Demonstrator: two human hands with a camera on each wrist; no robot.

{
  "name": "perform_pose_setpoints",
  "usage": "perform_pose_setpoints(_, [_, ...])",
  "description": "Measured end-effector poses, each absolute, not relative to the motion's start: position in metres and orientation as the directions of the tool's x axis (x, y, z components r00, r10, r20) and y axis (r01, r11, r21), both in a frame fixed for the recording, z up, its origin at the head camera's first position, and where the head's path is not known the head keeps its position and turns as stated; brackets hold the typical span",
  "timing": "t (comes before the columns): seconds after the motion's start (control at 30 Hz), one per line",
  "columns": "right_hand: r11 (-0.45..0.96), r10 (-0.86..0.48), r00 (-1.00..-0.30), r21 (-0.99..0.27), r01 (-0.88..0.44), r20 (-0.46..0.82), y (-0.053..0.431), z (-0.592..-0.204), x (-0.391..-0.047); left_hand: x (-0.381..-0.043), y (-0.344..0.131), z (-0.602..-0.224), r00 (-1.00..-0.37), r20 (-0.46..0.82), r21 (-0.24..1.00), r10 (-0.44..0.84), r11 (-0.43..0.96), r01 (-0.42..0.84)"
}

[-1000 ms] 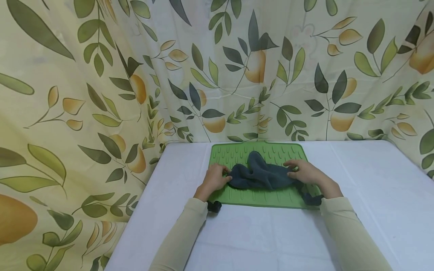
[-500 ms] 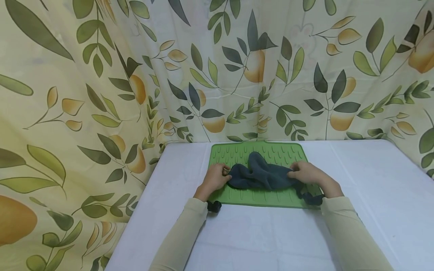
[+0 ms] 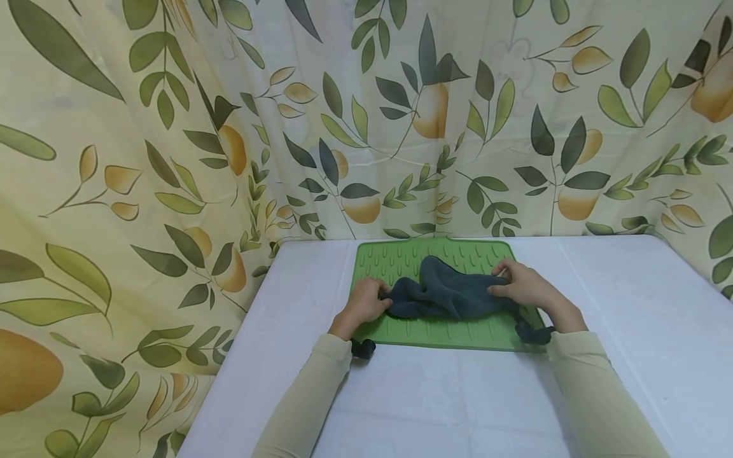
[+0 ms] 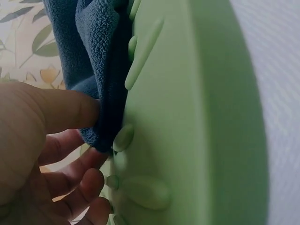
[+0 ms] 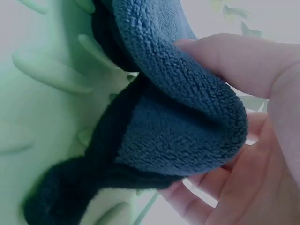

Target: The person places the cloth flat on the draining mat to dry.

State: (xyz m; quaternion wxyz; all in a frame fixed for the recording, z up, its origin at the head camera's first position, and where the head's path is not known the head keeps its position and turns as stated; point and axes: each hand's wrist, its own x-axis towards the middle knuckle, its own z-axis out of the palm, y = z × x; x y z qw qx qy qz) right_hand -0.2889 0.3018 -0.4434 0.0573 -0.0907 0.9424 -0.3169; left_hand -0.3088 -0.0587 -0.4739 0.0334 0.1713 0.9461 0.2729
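A crumpled dark blue terry cloth point(image 3: 449, 296) lies across a green ridged mat point(image 3: 441, 336), one fold standing up near its middle. At its left end, my left hand point(image 3: 365, 300) pinches the edge; in the left wrist view the thumb presses on the cloth point(image 4: 101, 56) and the other fingers curl below, by the mat's ridges. On the opposite end, my right hand point(image 3: 523, 286) grips a folded-over part of the fabric. The right wrist view shows the thumb on top of this fold point(image 5: 187, 84) and fingers beneath, with a dark rolled tail hanging toward the mat.
The mat rests on a table with a white cover point(image 3: 412, 401). A curtain point(image 3: 366, 127) printed with leaves and fruit stands behind and to the left of the table. A small black object point(image 3: 363, 348) sits at the left sleeve's cuff.
My right hand has closed on the cloth's right end and drawn it slightly to the right. My left hand stays at the left end.
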Motion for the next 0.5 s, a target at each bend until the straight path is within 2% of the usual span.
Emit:
perform_pose_setpoints(0.3, [0.787, -0.165, -0.984, -0.610, -0.090, -0.068, 0.314, -0.437, -0.283, -0.314, -0.066, -0.470, -0.959, 0.047, 0.665, 0.280, 0.708, 0.240])
perform_pose_setpoints(0.5, [0.773, -0.090, -0.996, -0.630, -0.072, 0.003, 0.319, -0.433, -0.281, -0.319, -0.074, -0.465, -0.973, 0.129, 0.770, 0.190, 0.599, 0.219])
